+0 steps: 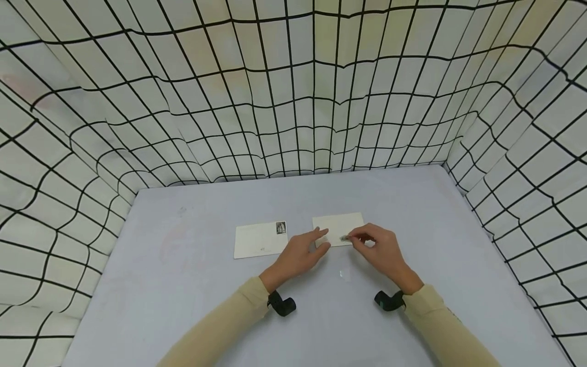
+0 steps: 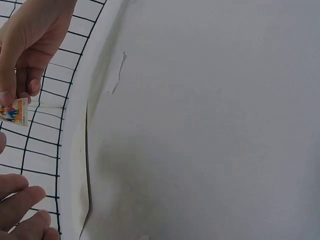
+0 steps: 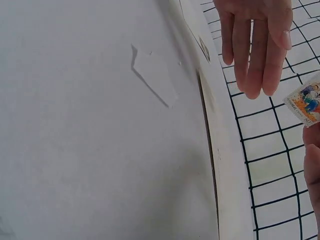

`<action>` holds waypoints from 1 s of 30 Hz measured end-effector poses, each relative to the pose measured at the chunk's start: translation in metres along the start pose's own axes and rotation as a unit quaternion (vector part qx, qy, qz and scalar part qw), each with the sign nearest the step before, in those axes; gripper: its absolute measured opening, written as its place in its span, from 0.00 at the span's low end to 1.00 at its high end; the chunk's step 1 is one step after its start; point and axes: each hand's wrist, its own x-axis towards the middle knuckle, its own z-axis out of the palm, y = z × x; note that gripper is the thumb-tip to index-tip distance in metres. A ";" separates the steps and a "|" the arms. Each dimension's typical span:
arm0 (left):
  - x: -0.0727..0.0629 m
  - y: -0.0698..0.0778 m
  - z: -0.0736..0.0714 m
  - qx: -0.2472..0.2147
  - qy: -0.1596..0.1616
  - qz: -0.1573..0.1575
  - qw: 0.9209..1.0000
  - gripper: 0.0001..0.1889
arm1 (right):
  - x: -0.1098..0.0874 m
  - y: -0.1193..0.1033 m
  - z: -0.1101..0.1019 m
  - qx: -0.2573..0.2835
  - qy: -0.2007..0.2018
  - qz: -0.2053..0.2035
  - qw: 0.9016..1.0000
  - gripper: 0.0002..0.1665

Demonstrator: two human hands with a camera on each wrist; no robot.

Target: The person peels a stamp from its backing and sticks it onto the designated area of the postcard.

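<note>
My right hand (image 1: 378,248) pinches a small postage stamp (image 3: 307,102) with a colourful orange and blue picture between thumb and fingertips. It holds the stamp over the lower right part of a cream envelope (image 1: 337,223). At that envelope's left side is my left hand (image 1: 300,255), fingers extended and holding nothing. To the left lies a second cream envelope (image 1: 257,241), bearing a dark stamp (image 1: 281,228) in its upper right corner.
A small pale scrap (image 1: 345,275) lies on the white-covered table (image 1: 183,295) in front of the right envelope. Black netting (image 1: 293,107) over white walls rises behind the table and along both sides. Each wrist wears a dark camera.
</note>
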 end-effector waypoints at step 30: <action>0.032 -0.001 0.012 0.256 -0.086 -0.014 0.963 0.41 | 0.028 0.046 -0.008 0.037 -0.051 0.315 0.947 0.16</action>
